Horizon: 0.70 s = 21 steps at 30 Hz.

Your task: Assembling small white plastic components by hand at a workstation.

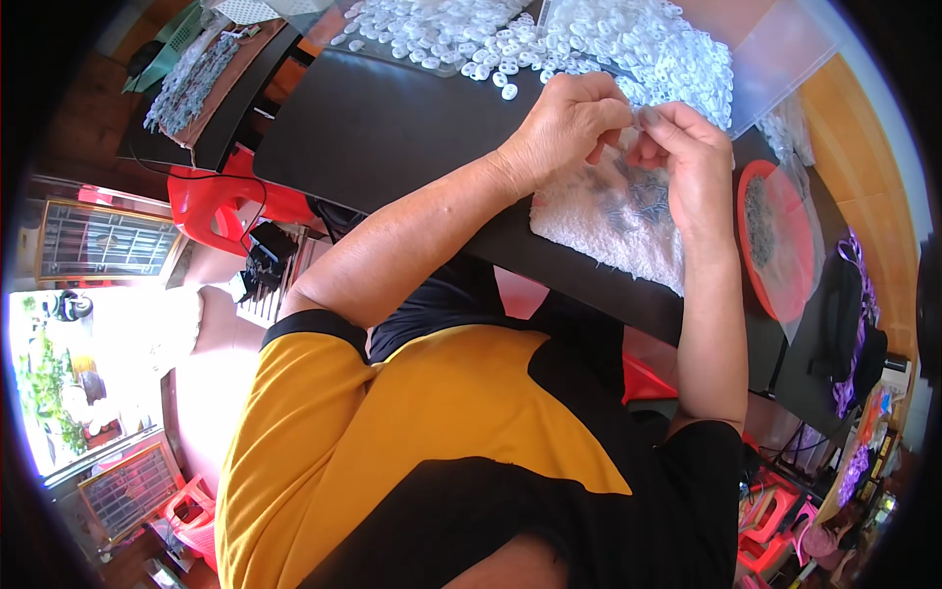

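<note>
pinching a small white plastic piece [638,120] between both fingertips, my left hand [569,123] and right hand [687,162] meet upper centre of the frame, above a white towel [599,231] scattered with tiny metal parts, white pieces [628,44] heaped behind.

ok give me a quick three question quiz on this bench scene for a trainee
1. True or false: the left hand and the right hand meet fingertip to fingertip over the white towel.
2. Multiple choice: what lies heaped at the far edge of the black table? A) small white plastic rings B) red buttons C) wooden pegs
3. Fill in: the dish on the person's right, lined with clear plastic and holding small dark parts, is coloured ____.

Key: 1 true; 2 A; 3 red. What the fingers pinch between them is too small to tell.
</note>
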### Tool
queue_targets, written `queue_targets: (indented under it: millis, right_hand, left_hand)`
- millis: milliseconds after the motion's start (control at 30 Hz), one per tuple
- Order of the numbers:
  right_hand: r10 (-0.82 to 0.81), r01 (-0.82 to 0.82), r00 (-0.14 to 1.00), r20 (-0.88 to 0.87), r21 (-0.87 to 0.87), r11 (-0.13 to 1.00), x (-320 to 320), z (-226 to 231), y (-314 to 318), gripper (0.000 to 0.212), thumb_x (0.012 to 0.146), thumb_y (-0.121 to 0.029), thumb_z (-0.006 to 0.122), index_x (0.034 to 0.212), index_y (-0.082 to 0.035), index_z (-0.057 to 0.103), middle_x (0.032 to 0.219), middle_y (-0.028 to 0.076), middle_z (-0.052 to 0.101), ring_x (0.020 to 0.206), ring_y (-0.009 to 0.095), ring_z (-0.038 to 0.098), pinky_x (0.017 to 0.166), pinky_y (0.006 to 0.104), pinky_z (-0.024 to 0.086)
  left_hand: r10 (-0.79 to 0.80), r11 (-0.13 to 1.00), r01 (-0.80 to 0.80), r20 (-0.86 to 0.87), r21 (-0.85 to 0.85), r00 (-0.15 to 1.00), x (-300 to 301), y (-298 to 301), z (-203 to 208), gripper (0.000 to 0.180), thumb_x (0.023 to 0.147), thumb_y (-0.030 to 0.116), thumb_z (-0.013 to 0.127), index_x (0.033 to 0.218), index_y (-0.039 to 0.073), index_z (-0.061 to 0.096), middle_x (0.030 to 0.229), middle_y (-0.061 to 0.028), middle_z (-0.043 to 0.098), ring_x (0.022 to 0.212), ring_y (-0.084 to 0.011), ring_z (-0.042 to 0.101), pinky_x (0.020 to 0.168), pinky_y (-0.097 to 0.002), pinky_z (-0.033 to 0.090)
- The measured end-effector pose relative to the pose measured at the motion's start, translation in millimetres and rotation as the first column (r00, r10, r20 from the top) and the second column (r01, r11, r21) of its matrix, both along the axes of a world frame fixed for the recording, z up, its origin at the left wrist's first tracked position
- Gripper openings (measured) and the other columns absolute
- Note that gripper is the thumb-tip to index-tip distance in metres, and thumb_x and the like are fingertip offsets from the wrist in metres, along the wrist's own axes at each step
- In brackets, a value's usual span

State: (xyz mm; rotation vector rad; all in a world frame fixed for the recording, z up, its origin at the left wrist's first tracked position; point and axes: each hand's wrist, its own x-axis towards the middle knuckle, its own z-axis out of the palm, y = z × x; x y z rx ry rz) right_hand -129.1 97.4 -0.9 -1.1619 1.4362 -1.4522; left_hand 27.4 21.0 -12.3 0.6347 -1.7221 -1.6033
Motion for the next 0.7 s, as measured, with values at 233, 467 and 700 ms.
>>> queue_targets:
  millis: [233, 467, 700]
  right_hand:
    - [0.046, -0.050, 0.996, 0.083, 0.052, 0.997, -3.4, 0.8, 0.1, 0.020, 0.090, -0.024, 0.064, 0.089, -0.004, 0.069, 0.069, 0.003, 0.062, 0.062, 0.014, 0.062, 0.061, 0.0248, 0.043]
    - [0.073, -0.072, 0.996, -0.046, 0.009, 0.997, -7.3, -1.6, -1.2, 0.020, 0.091, -0.024, 0.064, 0.088, -0.005, 0.068, 0.068, 0.001, 0.060, 0.062, 0.012, 0.058, 0.062, 0.0244, 0.041]
    - [0.027, -0.027, 0.996, -0.081, 0.010, 1.000, -5.7, 3.5, 0.4, 0.021, 0.090, -0.025, 0.064, 0.084, -0.005, 0.067, 0.066, 0.000, 0.058, 0.061, 0.012, 0.057, 0.061, 0.0244, 0.040]
  left_hand:
    - [0.018, 0.999, -0.018, 0.000, 0.036, 1.000, -0.8, 1.0, -1.1, 0.017, 0.087, 0.017, 0.057, 0.087, 0.001, 0.063, 0.060, -0.0012, 0.055, 0.050, -0.0071, 0.050, 0.046, -0.0233, 0.040]
    - [-0.031, 0.999, 0.032, -0.014, 0.019, 0.999, 1.0, -1.1, -0.4, 0.017, 0.089, 0.016, 0.057, 0.087, 0.000, 0.063, 0.060, -0.0022, 0.056, 0.050, -0.0077, 0.051, 0.045, -0.0233, 0.041]
    - [-0.046, 0.975, 0.077, -0.150, 0.210, 0.988, -1.0, -6.7, -1.3, 0.016, 0.092, 0.011, 0.063, 0.099, -0.003, 0.064, 0.075, -0.0091, 0.065, 0.057, -0.0127, 0.060, 0.046, -0.0245, 0.044]
